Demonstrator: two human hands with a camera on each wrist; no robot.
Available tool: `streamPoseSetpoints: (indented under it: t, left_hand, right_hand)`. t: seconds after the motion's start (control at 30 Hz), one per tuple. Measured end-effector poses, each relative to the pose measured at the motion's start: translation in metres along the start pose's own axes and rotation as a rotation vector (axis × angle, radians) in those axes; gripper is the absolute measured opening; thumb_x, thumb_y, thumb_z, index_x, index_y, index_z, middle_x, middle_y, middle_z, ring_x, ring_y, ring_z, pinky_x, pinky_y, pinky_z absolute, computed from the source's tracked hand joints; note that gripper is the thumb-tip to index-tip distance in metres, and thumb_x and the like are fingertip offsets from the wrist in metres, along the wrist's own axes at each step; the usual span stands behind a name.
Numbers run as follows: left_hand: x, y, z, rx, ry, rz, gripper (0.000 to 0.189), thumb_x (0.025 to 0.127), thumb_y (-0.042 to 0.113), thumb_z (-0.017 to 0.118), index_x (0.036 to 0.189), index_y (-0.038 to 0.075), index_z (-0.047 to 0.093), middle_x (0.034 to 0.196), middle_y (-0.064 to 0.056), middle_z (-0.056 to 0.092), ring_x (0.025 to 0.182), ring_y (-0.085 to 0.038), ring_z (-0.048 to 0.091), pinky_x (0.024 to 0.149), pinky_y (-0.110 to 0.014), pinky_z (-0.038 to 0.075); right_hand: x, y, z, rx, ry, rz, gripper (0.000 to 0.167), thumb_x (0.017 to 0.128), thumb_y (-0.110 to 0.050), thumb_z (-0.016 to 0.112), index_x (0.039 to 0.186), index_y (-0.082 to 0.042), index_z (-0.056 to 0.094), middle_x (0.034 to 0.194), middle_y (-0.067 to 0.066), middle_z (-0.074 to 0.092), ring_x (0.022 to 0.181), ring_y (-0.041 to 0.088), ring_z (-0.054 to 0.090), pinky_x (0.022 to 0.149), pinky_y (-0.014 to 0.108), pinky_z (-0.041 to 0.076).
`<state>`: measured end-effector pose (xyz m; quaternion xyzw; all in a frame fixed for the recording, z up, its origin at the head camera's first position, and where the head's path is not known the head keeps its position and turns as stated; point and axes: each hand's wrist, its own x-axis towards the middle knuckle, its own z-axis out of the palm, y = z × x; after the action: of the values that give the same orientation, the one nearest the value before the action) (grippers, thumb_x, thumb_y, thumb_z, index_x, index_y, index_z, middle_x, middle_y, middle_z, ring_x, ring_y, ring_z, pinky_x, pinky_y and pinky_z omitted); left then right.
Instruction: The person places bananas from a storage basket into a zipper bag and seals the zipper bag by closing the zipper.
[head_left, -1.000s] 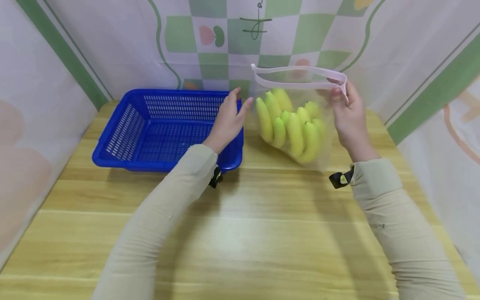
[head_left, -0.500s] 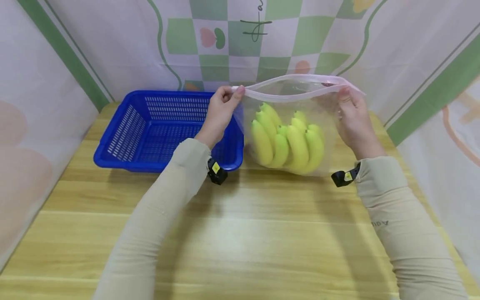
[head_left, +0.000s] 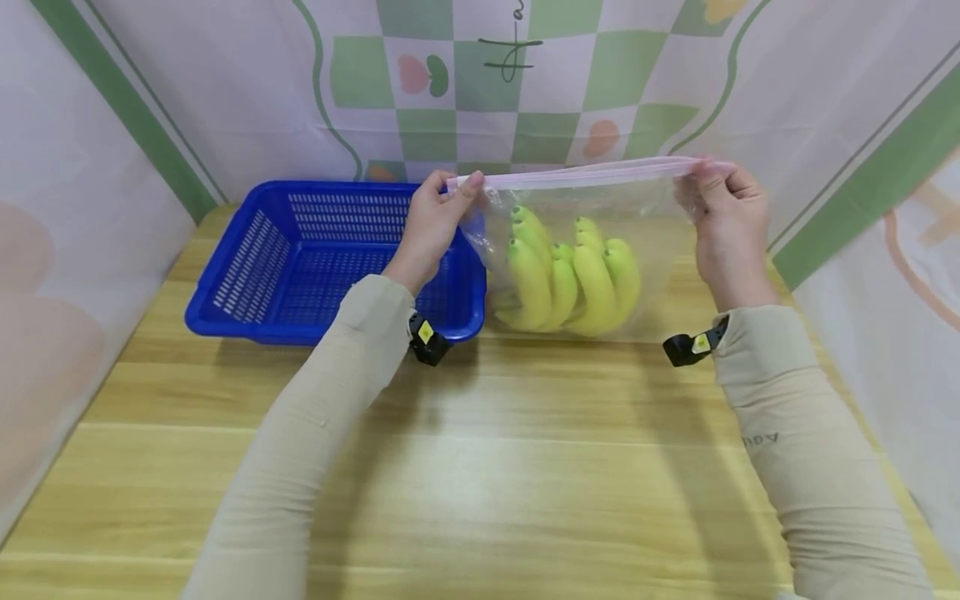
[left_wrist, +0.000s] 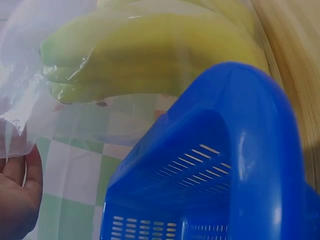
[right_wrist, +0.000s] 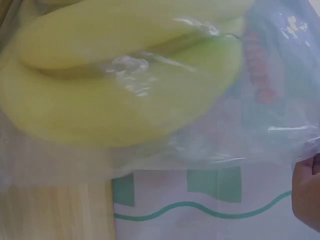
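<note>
A clear zip bag (head_left: 663, 258) with a pink zip strip along its top stands upright between my two hands. Inside it are several yellow bananas (head_left: 596, 283) with greenish tips, seen large through the plastic in both wrist views. My left hand (head_left: 431, 223) pinches the strip's left end between thumb and fingers, over the basket's right end. At the strip's other end, my right hand (head_left: 731, 221) pinches the right corner. The strip is pulled straight, and its two edges lie together. In the left wrist view the left hand (left_wrist: 20, 192) shows at the bag's corner.
A blue plastic basket (head_left: 247, 329) with slotted walls stands left of the bag, its right end close beside it. Both sit on a wood-grain table (head_left: 480, 483). Behind hangs a cloth (head_left: 487, 79) with green and white checks; more printed cloth flanks the table.
My left hand, loose above the basket a second ago, has taken hold of the bag's left corner. My right hand has moved rightward, and the gaping mouth is now stretched flat.
</note>
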<state>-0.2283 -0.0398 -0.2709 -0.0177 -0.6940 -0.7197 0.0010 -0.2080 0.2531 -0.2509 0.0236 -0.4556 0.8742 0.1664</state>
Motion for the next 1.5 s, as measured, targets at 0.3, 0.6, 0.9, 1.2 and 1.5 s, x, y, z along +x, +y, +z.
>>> streamPoseSetpoints:
  t: [0.3,0.6,0.9,1.2,1.5]
  left_hand:
    - [-0.001,0.003,0.0,0.03,-0.018,0.014,0.025,0.092,0.032,0.062,0.098,0.01,0.053,0.064,0.01,0.059,0.069,-0.007,0.053,0.073,-0.021,0.044]
    - [0.0,0.009,-0.001,0.059,-0.046,-0.016,0.037,0.09,0.03,0.065,0.118,0.008,0.057,0.078,0.006,0.065,0.078,-0.008,0.06,0.077,-0.021,0.048]
    - [-0.001,0.012,-0.003,0.078,-0.098,-0.064,0.041,0.087,0.027,0.069,0.123,0.012,0.058,0.105,-0.002,0.066,0.095,-0.01,0.062,0.089,-0.026,0.05]
    - [-0.002,0.011,-0.005,0.079,-0.125,-0.026,0.029,0.088,0.025,0.069,0.113,0.011,0.063,0.1,0.002,0.063,0.086,-0.008,0.058,0.077,-0.02,0.047]
    - [-0.002,0.015,-0.016,0.184,-0.173,0.031,0.026,0.087,0.028,0.069,0.109,0.014,0.065,0.099,0.003,0.061,0.082,-0.012,0.053,0.074,-0.024,0.042]
  right_hand:
    - [0.003,-0.013,-0.008,-0.067,-0.014,0.097,0.021,0.084,-0.016,0.064,0.089,0.004,0.07,0.079,0.008,0.072,0.069,0.015,0.068,0.072,0.022,0.057]
    - [0.009,-0.022,-0.007,-0.136,0.005,0.151,0.016,0.083,-0.014,0.069,0.088,0.001,0.068,0.077,0.006,0.071,0.065,0.014,0.066,0.064,0.02,0.055]
    - [0.014,-0.034,-0.004,-0.268,-0.045,0.191,0.024,0.086,-0.023,0.068,0.096,-0.002,0.068,0.082,0.005,0.069,0.07,0.013,0.064,0.067,0.018,0.054]
    - [0.024,-0.05,0.012,-0.552,-0.067,0.168,0.026,0.093,-0.032,0.059,0.098,-0.008,0.068,0.084,-0.004,0.072,0.084,0.006,0.065,0.076,0.01,0.049]
    - [0.025,-0.059,0.051,-1.298,-0.32,0.175,0.05,0.094,-0.052,0.05,0.133,-0.022,0.056,0.116,-0.016,0.065,0.128,0.012,0.044,0.118,0.042,0.023]
